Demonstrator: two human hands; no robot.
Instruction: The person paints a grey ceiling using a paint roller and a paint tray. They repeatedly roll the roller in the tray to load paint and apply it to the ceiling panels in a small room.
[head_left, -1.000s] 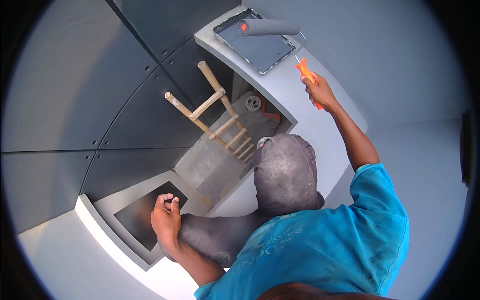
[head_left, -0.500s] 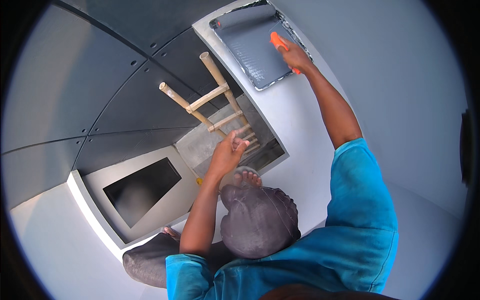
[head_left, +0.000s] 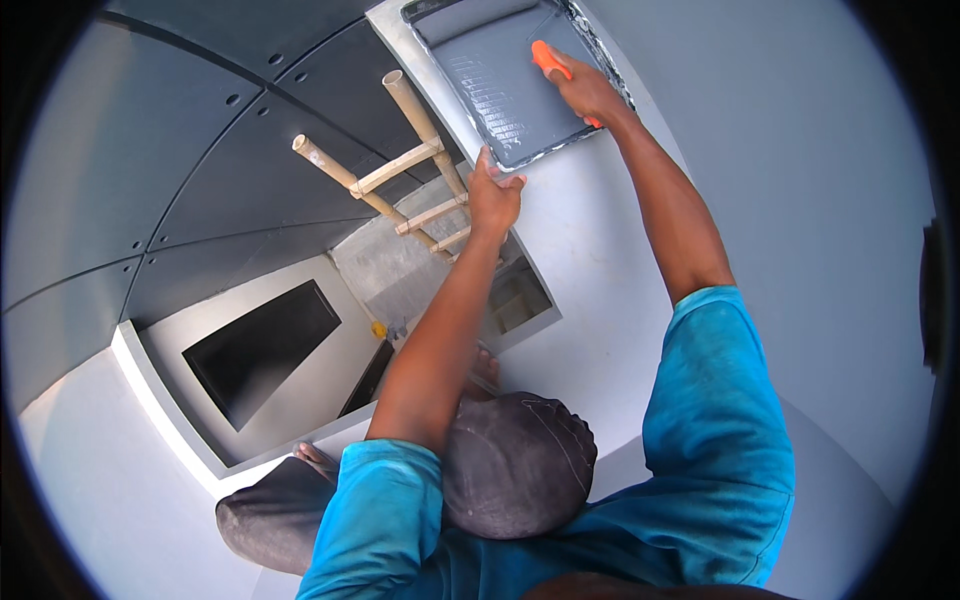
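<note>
My right hand (head_left: 590, 95) is closed around the orange handle (head_left: 550, 60) of a paint roller, above the right side of a black paint tray (head_left: 548, 154). At the tray's far end lies the grey roller sleeve (head_left: 480, 18), partly cut off by the picture's edge. Grey paint coats the tray, with white smears along its rim. My left hand (head_left: 495, 208) is at the tray's near left corner, fingers along the side and thumb by the near edge; it appears to grip the corner. The tray rests on a white ledge (head_left: 600, 230).
A bamboo ladder (head_left: 400, 160) leans up through the opening left of the ledge, close to my left forearm. Dark grey panels (head_left: 250, 180) form the wall on the left. A black rectangular recess (head_left: 262, 345) lies lower left. My bent knee (head_left: 520, 465) is below my arms.
My left hand has moved up and forward from beside the ladder to the tray's near corner. My right hand keeps hold of the roller handle. The whole view has shifted slightly.
</note>
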